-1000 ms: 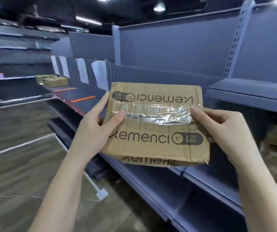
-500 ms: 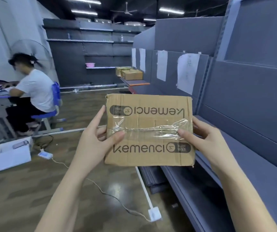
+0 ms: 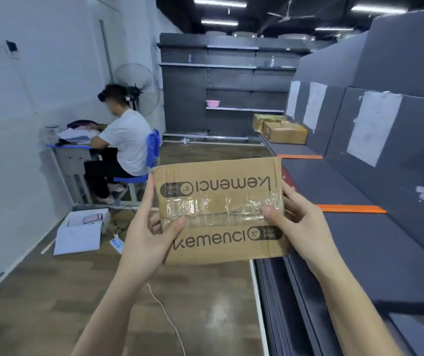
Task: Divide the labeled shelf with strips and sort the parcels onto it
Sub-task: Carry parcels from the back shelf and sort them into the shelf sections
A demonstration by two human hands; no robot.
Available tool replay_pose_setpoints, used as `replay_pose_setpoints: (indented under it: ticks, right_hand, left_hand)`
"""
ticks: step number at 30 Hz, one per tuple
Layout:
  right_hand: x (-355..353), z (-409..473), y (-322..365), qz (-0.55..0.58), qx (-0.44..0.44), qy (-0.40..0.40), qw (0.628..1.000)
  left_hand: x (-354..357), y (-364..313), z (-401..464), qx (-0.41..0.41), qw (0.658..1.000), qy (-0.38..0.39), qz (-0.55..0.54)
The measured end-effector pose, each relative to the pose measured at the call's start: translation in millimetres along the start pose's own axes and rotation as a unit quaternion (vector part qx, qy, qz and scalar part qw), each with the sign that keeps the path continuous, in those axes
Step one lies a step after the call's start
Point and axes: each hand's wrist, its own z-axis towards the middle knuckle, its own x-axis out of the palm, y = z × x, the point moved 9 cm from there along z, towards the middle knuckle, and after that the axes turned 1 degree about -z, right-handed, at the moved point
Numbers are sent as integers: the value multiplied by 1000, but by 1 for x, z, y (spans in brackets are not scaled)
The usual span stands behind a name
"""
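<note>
Two hands grip one cardboard parcel [image 3: 221, 209] mid-air beside shelf [image 3: 354, 181]: left hand [image 3: 151, 232] and right hand [image 3: 300, 227] thumbs on tape, remaining fingers hidden behind. Paper labels [image 3: 373, 129] unreadable.

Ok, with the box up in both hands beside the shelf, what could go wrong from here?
1. The paper labels on the back panel look blank from this angle, so the cardboard box could land in the wrong section.
2. Setting it down carelessly could knock the near orange strip out of line.
3. The white cable trails across the floor underfoot, a possible trip hazard.
</note>
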Motion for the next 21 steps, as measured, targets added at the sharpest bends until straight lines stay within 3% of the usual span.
replay_pose_setpoints:
  ticks: [10,21]
  right_hand:
    - [64,289,-120,5,-20,-37,999]
    - [43,533,-243,-28,-21,-109,993]
  left_hand:
    - [18,121,309,45,998,37,-23]
    - [110,223,576,64,995,70,-31]
